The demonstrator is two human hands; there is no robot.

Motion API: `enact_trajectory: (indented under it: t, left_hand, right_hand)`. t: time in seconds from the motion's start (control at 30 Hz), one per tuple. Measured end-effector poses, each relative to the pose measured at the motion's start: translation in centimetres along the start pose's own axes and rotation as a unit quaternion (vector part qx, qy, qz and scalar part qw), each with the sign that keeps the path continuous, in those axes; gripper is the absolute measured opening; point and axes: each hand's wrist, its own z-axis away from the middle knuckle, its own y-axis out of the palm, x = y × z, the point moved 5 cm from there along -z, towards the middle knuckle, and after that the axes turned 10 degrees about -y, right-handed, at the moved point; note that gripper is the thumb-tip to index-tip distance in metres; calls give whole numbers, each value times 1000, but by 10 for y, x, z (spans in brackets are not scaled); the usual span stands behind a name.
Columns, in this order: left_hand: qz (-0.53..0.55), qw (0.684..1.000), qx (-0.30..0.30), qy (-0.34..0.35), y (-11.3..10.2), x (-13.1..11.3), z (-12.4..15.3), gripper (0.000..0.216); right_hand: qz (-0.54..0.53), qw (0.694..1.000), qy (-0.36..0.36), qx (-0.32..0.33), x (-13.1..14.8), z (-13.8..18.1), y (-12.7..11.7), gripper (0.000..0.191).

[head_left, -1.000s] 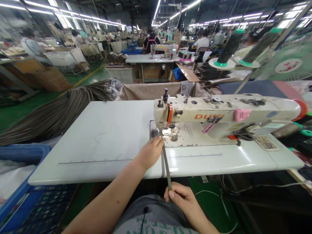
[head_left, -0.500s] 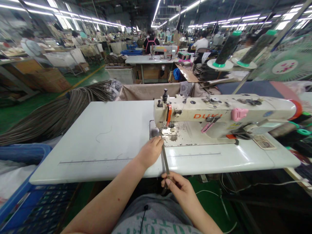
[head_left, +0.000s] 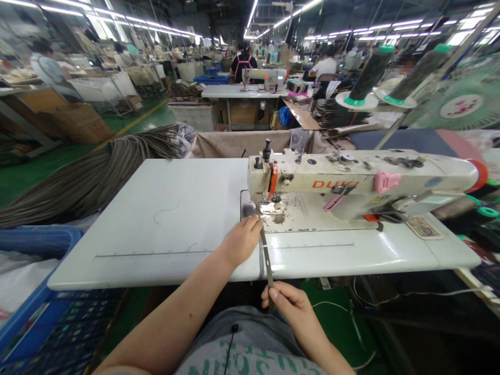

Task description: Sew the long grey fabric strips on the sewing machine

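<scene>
A narrow dark grey-brown fabric strip (head_left: pixel 267 259) runs from the sewing machine's (head_left: pixel 351 177) needle area toward my body, over the table's front edge. Close to the presser foot, my left hand (head_left: pixel 244 240) is closed on the strip, its fingertips at the needle plate. Below the table edge, my right hand (head_left: pixel 287 298) pinches the strip between thumb and fingers. Between the hands the strip is taut, with small light marks on it. My left fingers partly hide the strip's far end at the foot.
The white sewing table (head_left: pixel 187 198) carries a printed ruler line and a loose thread (head_left: pixel 167 209). A large bundle of dark strips (head_left: pixel 97 172) lies beyond its left side. A blue crate (head_left: pixel 74 242) stands at left. Thread cones (head_left: pixel 369 78) and a fan (head_left: pixel 461 107) are at right.
My right hand has shifted slightly right and its grip on the strip looks more closed. The light marks on the strip now show between the hands. My left hand stays by the presser foot.
</scene>
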Motion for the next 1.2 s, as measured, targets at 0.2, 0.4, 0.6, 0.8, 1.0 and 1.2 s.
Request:
enact_trajectory:
  t: [0.2,0.4,0.6,0.8,1.0,1.2]
  left_hand:
    - [4,1000,10,2,1,1,1,23]
    - [9,1000,0,-7,-1,1,0,20]
    - [25,1000,4,-16,2,3,0,24]
    - [35,999,6,-18,1,3,-3,30]
    - [31,999,12,-20,4,4,-4,32]
    - [14,1000,-1,-19,2,2,-2,28]
  right_hand:
    - [8,1000,-7,5,-1,1,-2,40]
    - [22,1000,-12,9,0,3,-3,40]
    - [37,999,-15,11,6,1,-1,43]
    - [28,999,-10,15,7,2,0,43]
    - [15,999,-7,29,4,3,1,44]
    - [0,999,-10,36,5,1,0,38]
